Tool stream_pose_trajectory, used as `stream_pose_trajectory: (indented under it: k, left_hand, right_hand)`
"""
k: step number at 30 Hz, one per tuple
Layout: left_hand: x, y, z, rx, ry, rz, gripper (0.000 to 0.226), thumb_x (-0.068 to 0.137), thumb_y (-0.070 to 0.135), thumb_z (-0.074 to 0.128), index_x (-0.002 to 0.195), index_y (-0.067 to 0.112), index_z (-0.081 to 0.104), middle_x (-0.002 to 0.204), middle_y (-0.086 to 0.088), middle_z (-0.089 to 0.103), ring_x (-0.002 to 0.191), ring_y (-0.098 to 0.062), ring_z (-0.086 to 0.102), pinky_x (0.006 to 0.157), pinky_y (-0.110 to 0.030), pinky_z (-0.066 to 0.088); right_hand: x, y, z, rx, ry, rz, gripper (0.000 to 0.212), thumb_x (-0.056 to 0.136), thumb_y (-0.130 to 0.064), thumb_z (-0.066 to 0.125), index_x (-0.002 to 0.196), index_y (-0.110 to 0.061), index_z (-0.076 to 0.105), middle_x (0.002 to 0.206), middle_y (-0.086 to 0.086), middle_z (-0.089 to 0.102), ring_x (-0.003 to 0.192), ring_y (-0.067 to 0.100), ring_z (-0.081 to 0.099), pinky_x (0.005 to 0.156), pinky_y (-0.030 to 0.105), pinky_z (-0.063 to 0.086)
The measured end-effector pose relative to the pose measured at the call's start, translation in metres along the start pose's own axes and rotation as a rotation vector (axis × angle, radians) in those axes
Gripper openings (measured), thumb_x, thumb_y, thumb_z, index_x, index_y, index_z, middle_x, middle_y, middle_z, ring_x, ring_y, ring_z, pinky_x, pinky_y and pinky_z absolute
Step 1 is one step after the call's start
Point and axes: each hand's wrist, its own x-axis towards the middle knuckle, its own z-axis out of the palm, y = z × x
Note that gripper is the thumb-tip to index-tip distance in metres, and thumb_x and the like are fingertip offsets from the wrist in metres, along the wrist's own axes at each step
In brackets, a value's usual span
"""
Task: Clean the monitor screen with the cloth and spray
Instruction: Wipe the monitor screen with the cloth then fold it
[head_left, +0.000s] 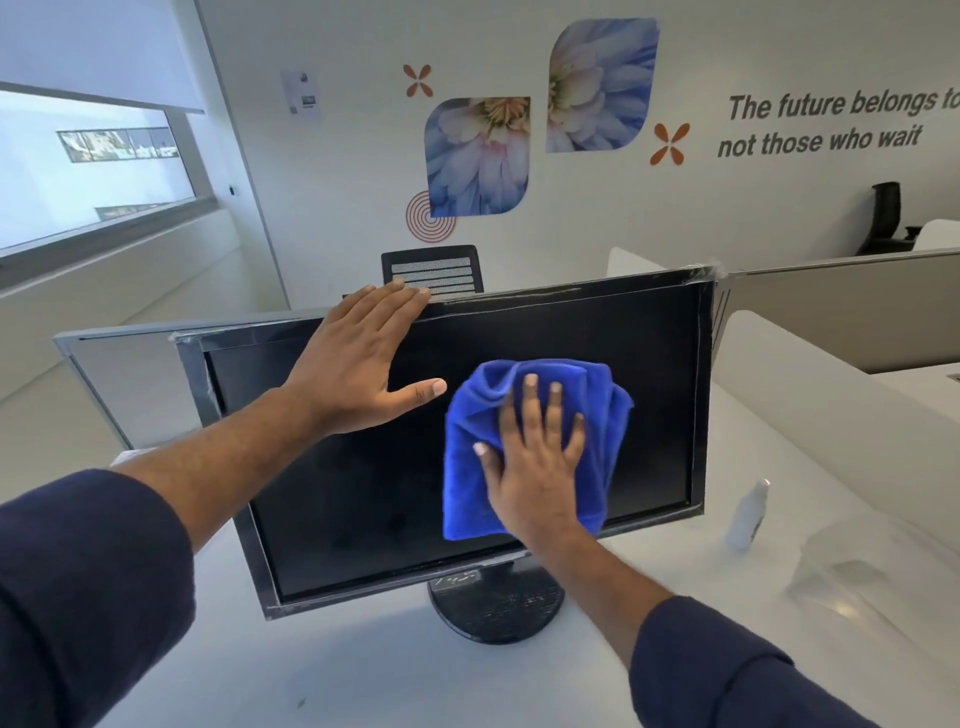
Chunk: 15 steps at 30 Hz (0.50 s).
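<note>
Monitor (363, 519) stands on its round base (493, 608) on the white surface (363, 675), turned a bit so its right side sits farther from me; bezel edges look taped and frayed, esp. top right corner and left side. Plenty of bare surface in front of the base and to the right of the screen; a grey partition (841, 306) runs close behind the monitor's top edge. My left hand (358, 358) lies flat and open at the upper left of the screen, fingers (400, 296) reaching over the top bezel, thumb stretched right across the glass, holding nothing. My right hand (535, 467) is spread flat, palm pressing the blue cloth (467, 467) against the screen center-right; not a grip, just pressed under open fingers. Cloth is bunched, lower edge near the bottom bezel. Thumb of left hand sits just beside the cloth's top left corner, not touching. Spray bottle (748, 514) stands upright on the surface right of the monitor, well apart from both hands.
</note>
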Motion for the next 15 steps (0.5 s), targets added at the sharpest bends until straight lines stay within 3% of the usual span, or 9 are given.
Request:
stream_pose_trajectory:
  k: [5, 8, 11, 15]
  left_hand:
    - [0.0, 0.002, -0.001, -0.015, -0.005, 0.002, 0.099, 0.086, 0.083, 0.027, 0.158, 0.015, 0.021, 0.162, -0.006, 0.033, 0.153, -0.021, 0.022, 0.126, -0.042, 0.014]
    - [-0.001, 0.001, 0.001, -0.016, -0.017, -0.008, 0.097, 0.088, 0.083, 0.024, 0.159, 0.019, 0.016, 0.164, -0.004, 0.028, 0.154, -0.02, 0.019, 0.126, -0.042, 0.011]
    - [-0.001, -0.002, 0.003, -0.009, -0.021, -0.015, 0.096, 0.088, 0.084, 0.022, 0.16, 0.021, 0.014, 0.165, -0.004, 0.026, 0.154, -0.021, 0.019, 0.126, -0.041, 0.008]
    - [0.002, 0.0, 0.004, -0.004, -0.018, -0.01, 0.096, 0.088, 0.084, 0.023, 0.16, 0.021, 0.015, 0.165, -0.004, 0.027, 0.153, -0.021, 0.02, 0.125, -0.039, 0.007]
  right_hand:
    - [-0.03, -0.076, 0.025, -0.013, -0.056, -0.433, 0.068, 0.097, -0.05, 0.044, 0.156, -0.03, 0.017, 0.166, 0.002, 0.006, 0.152, 0.033, -0.001, 0.117, 0.063, 0.003]
    - [-0.063, -0.083, 0.042, -0.065, -0.146, -0.651, 0.068, 0.098, -0.049, 0.043, 0.157, -0.032, 0.014, 0.167, -0.002, 0.003, 0.153, 0.028, 0.003, 0.117, 0.06, 0.016]
    - [-0.075, -0.064, 0.046, -0.083, -0.19, -0.694, 0.069, 0.099, -0.052, 0.04, 0.158, -0.032, 0.009, 0.167, -0.003, -0.001, 0.153, 0.023, 0.005, 0.116, 0.052, 0.029]
    - [-0.076, -0.02, 0.044, -0.135, -0.132, -0.633, 0.066, 0.101, -0.051, 0.036, 0.158, -0.031, 0.01, 0.167, -0.004, 0.004, 0.153, 0.023, 0.006, 0.118, 0.052, 0.014]
